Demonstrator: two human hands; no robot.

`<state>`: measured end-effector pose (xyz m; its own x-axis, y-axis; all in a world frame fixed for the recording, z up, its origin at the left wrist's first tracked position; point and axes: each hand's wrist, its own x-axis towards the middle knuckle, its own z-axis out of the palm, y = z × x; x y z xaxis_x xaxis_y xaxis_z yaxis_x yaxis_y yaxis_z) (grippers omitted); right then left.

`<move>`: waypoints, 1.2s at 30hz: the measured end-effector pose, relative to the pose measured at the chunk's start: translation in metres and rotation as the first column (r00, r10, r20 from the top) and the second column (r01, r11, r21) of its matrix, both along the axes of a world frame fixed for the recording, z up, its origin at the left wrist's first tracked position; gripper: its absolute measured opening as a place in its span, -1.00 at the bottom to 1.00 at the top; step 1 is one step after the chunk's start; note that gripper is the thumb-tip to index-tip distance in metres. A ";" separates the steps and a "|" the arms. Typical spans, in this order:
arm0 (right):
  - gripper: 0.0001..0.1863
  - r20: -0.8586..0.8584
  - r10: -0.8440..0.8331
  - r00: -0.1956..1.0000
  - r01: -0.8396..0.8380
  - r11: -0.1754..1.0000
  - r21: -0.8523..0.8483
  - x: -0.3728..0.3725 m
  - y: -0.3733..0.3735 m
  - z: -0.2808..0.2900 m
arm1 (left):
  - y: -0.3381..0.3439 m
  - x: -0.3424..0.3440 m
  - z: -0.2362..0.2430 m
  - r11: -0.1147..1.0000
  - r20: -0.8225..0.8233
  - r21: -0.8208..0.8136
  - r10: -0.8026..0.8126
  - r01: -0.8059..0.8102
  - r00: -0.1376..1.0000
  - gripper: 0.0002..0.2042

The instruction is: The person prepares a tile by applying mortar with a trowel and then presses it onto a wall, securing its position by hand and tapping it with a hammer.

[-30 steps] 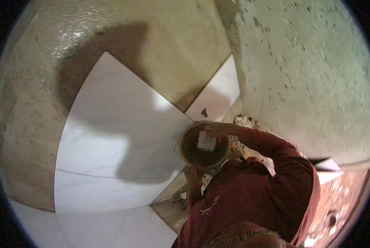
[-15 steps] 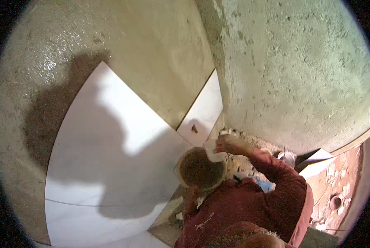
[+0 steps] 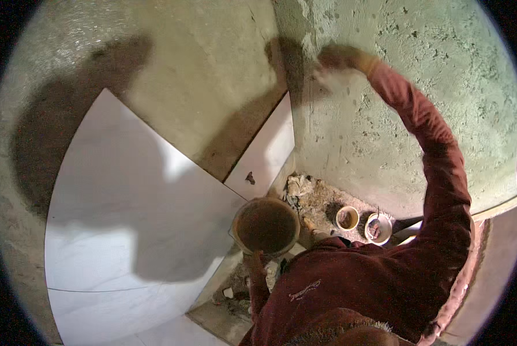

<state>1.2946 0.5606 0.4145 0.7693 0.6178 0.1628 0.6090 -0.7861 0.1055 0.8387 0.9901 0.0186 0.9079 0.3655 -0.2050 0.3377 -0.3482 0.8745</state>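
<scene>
My left hand is closed on the near rim of a round bucket, whose inside looks dark brown. My right arm reaches high to the right, with my right hand close to the rough plastered wall near the corner. Motion blurs that hand. A pale smear below its fingers seems to be the pale rounded container it holds, though its exact kind does not show. Beside the bucket, a narrow white tile piece with a dark spot meets a large white marbled tile surface.
Two small pails stand by the right wall: a yellowish one and a white one with something inside. Rubble lies along the wall's foot. Bare, damp-looking plaster rises above the tiles.
My right hand has moved from the bucket's far rim up to the right-hand wall, with the pale container now blurred. My left hand stays on the bucket. The whole view has shifted somewhat.
</scene>
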 end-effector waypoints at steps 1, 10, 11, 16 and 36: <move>-0.49 0.057 0.058 0.997 -0.061 0.996 0.064 0.030 0.021 0.027 | 0.000 0.001 0.002 0.996 0.016 0.084 -0.018 0.017 1.000 -0.61; -0.32 -0.369 0.093 0.925 0.090 0.888 0.450 0.042 0.035 0.041 | -0.018 -0.007 -0.067 0.756 -0.011 0.555 -0.409 0.346 0.912 -0.60; -0.29 -0.549 -0.049 0.834 0.285 0.891 0.353 -0.012 0.061 0.038 | -0.003 -0.010 -0.076 0.749 -0.034 0.567 -0.396 0.344 0.918 -0.60; -0.50 -0.641 0.254 0.724 0.192 0.819 0.541 -0.152 0.071 -0.139 | 0.001 0.048 -0.042 0.651 0.116 0.541 -0.685 0.532 0.719 -0.49; -0.47 -0.761 0.115 0.638 0.753 0.112 0.649 -0.399 0.216 -0.332 | -0.020 0.018 -0.020 0.211 -0.267 0.083 -0.937 0.974 0.226 -0.58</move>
